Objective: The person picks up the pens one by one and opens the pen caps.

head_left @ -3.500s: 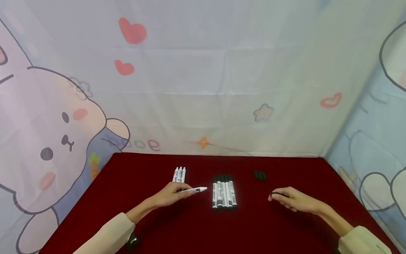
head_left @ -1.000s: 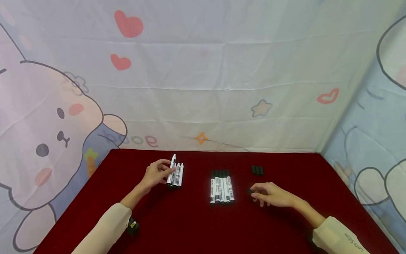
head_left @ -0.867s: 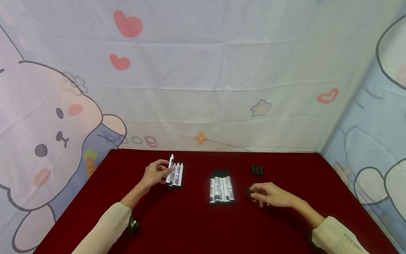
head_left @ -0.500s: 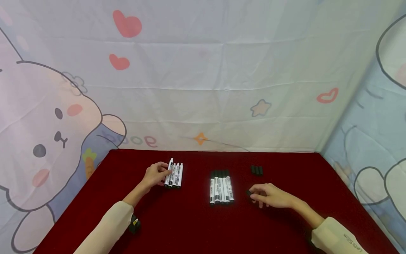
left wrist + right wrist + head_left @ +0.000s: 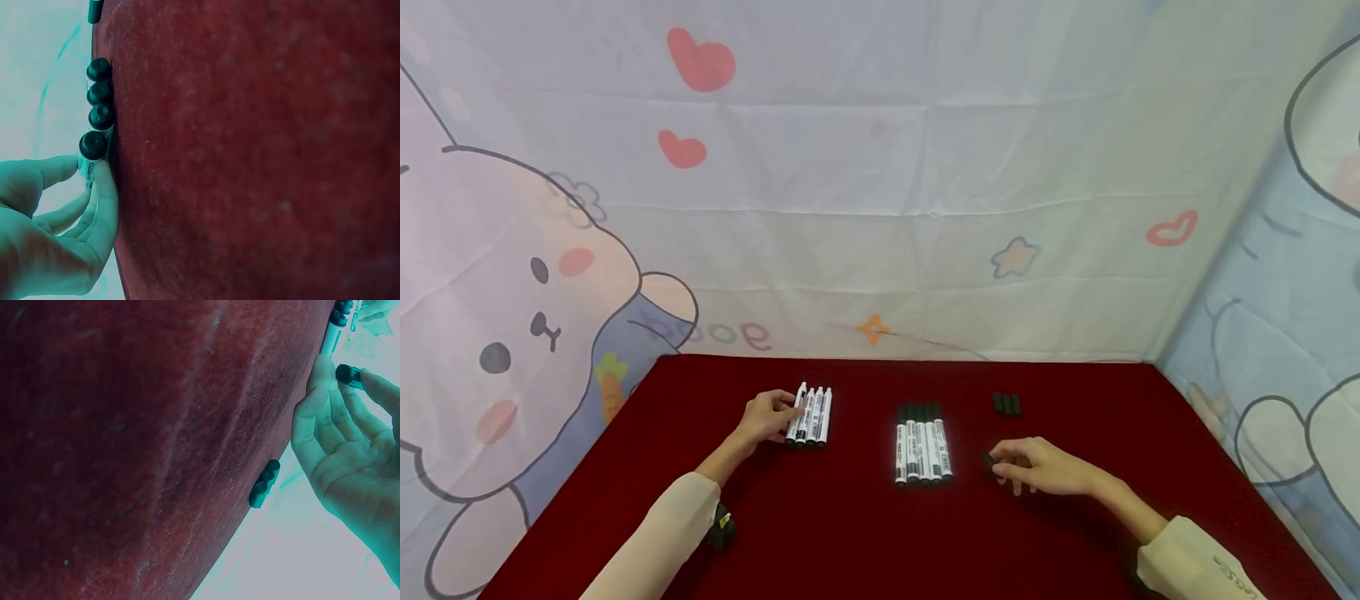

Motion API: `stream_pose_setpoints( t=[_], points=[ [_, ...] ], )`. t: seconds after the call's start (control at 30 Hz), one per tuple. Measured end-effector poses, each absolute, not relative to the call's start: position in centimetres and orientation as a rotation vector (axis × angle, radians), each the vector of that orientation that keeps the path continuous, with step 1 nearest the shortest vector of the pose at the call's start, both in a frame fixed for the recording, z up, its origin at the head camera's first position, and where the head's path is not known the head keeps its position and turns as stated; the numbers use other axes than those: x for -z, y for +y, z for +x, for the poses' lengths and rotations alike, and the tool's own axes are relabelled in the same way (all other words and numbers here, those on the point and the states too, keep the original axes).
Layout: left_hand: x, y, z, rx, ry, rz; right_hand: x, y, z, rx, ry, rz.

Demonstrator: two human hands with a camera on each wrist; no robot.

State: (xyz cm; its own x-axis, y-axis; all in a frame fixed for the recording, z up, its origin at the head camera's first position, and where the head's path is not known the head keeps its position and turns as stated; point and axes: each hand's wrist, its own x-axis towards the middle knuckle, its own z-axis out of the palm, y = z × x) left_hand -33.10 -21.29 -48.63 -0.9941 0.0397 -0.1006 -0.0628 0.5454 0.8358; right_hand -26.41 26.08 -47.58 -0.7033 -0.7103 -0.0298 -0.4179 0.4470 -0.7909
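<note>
Four uncapped pens [image 5: 816,419] near the table's [image 5: 865,533] far edge, left of middle — my left hand [image 5: 765,417] pinches the leftmost pen [image 5: 800,398], my right hand [image 5: 1037,465] a black cap [image 5: 988,459], nearer the right edge.

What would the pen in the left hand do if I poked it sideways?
The pen might roll once let go, since its end looks round. But the three pens beside it could block one side. It's probably stiff, because its barrel looks straight.
</note>
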Motion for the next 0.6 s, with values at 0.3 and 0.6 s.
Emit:
stream_pose_setpoints(
  t=[0.3,0.6],
  points=[
    [48.19,-21.01,-33.26,-1.406,2.678,-0.023,47.81,26.31,-26.34,1.115,2.347,-0.989],
    [48.42,-20.94,-33.29,-1.383,2.696,-0.049,47.64,26.40,-26.14,1.122,2.325,-0.974]
  ],
)
